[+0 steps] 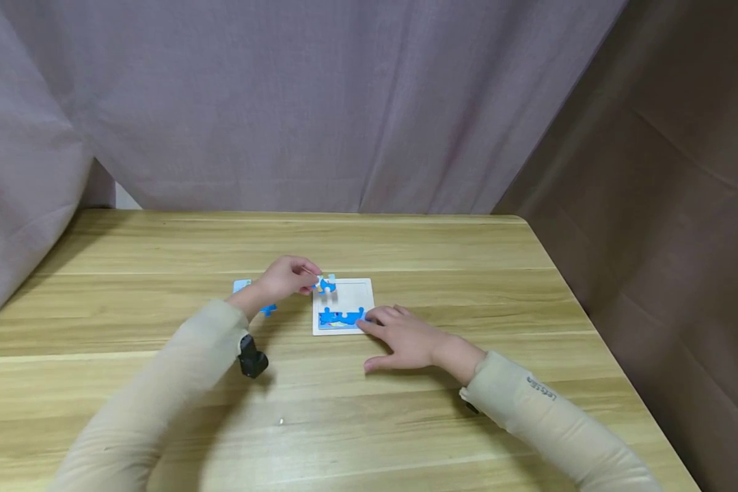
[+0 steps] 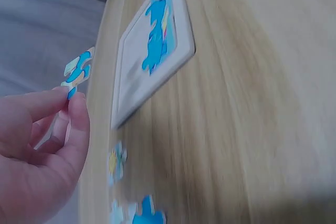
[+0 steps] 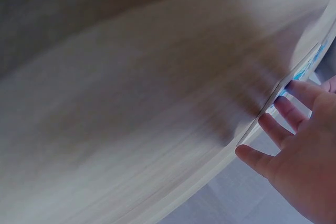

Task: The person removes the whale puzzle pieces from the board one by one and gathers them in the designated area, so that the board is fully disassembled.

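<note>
My left hand (image 1: 287,279) pinches a blue and white jigsaw piece (image 2: 79,69) between thumb and fingertips, holding it above the upper left of a white puzzle tray (image 1: 371,290). Along the near side of that tray lies a row of joined blue jigsaw pieces (image 1: 341,320); its upper part shows bare white. My right hand (image 1: 408,339) rests at the tray's lower right corner, fingers extended, with fingertips touching the right end of the row. In the right wrist view those fingers (image 3: 273,129) are spread along the tray's edge.
Loose jigsaw pieces lie left of the tray, among them a blue one (image 2: 148,216) and one with a yellow patch (image 2: 116,162); my left forearm partly hides them in the head view. A tiny pale speck (image 1: 281,421) is on the wooden table (image 1: 406,437). Grey curtains (image 1: 252,102) hang behind.
</note>
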`<control>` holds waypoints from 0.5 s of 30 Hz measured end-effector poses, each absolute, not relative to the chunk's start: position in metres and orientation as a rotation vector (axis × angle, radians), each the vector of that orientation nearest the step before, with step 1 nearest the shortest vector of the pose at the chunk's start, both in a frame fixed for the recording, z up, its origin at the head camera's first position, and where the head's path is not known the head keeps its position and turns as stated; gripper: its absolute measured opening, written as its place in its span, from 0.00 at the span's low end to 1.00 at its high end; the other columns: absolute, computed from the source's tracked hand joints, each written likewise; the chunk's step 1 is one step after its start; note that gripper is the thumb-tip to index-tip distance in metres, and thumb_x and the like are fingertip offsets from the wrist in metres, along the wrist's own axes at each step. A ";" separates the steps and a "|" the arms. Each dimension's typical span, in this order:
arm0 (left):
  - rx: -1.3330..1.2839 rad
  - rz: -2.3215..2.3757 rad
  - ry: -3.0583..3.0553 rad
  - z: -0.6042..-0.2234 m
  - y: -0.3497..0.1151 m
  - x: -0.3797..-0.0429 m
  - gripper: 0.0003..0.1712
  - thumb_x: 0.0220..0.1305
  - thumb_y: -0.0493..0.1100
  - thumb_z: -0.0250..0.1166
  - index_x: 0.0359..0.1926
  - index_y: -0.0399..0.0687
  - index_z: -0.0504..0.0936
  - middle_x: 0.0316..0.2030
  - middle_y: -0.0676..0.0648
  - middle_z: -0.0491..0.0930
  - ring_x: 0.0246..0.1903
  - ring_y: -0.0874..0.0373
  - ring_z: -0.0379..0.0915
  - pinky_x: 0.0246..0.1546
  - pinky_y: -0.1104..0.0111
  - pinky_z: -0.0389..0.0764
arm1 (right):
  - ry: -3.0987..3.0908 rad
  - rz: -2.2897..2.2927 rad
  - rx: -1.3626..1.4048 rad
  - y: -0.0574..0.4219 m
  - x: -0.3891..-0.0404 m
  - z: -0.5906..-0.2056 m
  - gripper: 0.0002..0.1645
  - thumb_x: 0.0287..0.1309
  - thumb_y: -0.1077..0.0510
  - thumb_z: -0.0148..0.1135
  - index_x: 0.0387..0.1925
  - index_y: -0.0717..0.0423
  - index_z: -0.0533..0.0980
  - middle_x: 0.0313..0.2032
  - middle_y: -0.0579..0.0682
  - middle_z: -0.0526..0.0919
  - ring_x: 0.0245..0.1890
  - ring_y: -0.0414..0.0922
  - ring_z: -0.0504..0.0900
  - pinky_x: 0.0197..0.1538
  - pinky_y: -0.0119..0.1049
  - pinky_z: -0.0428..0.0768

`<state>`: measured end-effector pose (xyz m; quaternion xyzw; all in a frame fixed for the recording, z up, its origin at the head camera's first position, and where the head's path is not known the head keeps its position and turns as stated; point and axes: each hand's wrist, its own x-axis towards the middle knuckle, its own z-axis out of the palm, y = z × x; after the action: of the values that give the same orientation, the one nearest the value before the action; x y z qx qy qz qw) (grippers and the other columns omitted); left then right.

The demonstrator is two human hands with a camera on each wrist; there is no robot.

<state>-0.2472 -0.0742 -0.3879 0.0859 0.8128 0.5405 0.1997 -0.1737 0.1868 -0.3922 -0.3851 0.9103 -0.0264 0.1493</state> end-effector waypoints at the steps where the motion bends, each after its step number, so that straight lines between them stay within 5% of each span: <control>1: 0.241 1.510 2.268 -0.388 -0.078 -0.247 0.13 0.65 0.36 0.57 0.48 0.32 0.76 0.35 0.43 0.79 0.35 0.54 0.77 0.44 0.63 0.81 | 2.616 -0.076 -1.104 0.187 -0.174 -0.392 0.49 0.54 0.27 0.51 0.70 0.49 0.57 0.64 0.51 0.64 0.67 0.49 0.60 0.70 0.55 0.54; 15: 0.246 1.414 2.299 -0.400 -0.112 -0.241 0.12 0.63 0.33 0.56 0.45 0.27 0.75 0.29 0.46 0.77 0.27 0.62 0.74 0.34 0.72 0.81 | 2.614 -0.080 -1.084 0.187 -0.173 -0.393 0.49 0.54 0.27 0.51 0.70 0.48 0.57 0.65 0.51 0.63 0.68 0.49 0.58 0.70 0.55 0.53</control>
<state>-0.2408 -0.1117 -0.3996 0.0887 0.8287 0.5095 0.2141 -0.1731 0.1866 -0.3927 -0.3784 0.9123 -0.0277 0.1545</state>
